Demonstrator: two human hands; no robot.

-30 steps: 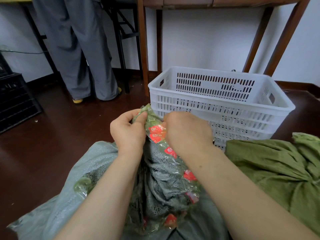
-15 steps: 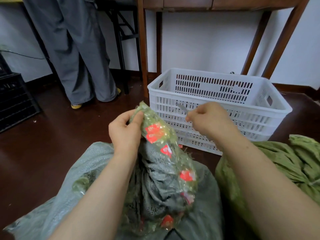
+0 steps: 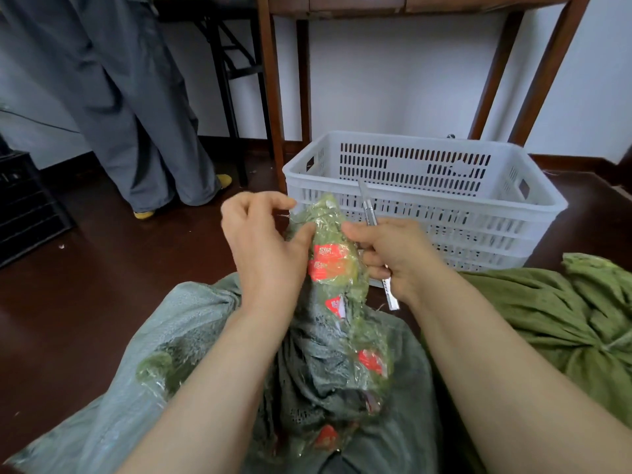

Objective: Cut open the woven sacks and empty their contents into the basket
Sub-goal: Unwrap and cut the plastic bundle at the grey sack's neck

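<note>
Clear tape with red printed labels binds the taped neck (image 3: pixel 329 258) of the grey sack (image 3: pixel 178 350), and both hands are at it. The left hand (image 3: pixel 263 248) lays its thumb against the left side of the neck with the fingers loosely curled above. Whether they actually have hold of it I cannot tell from this angle. The right hand (image 3: pixel 398 258) has its fingers wrapped round a slim metal knife (image 3: pixel 371 213), blade pointing up and away, while its forefinger reaches across to touch the right side of the neck. The blade stands clear of the tape.

No cut shows in the wrapping, and the sack's mouth looks closed. Its body spreads across the near floor (image 3: pixel 85 285) under the forearms. To the near right lies a green sack (image 3: pixel 564 323), bunched and apparently tied shut as well. The white slotted basket (image 3: pixel 424 203) sits just beyond the hands, and nothing shows inside it above the near wall.

So the work seems barely begun. Slitting this neck, tipping out the contents, and then the same for the green sack all remain to be done.

Further off, a person in grey trousers (image 3: pixel 136 124) stands far left beside wooden table legs (image 3: pixel 273 97), with a black crate (image 3: pixel 24 206) at the left edge.
</note>
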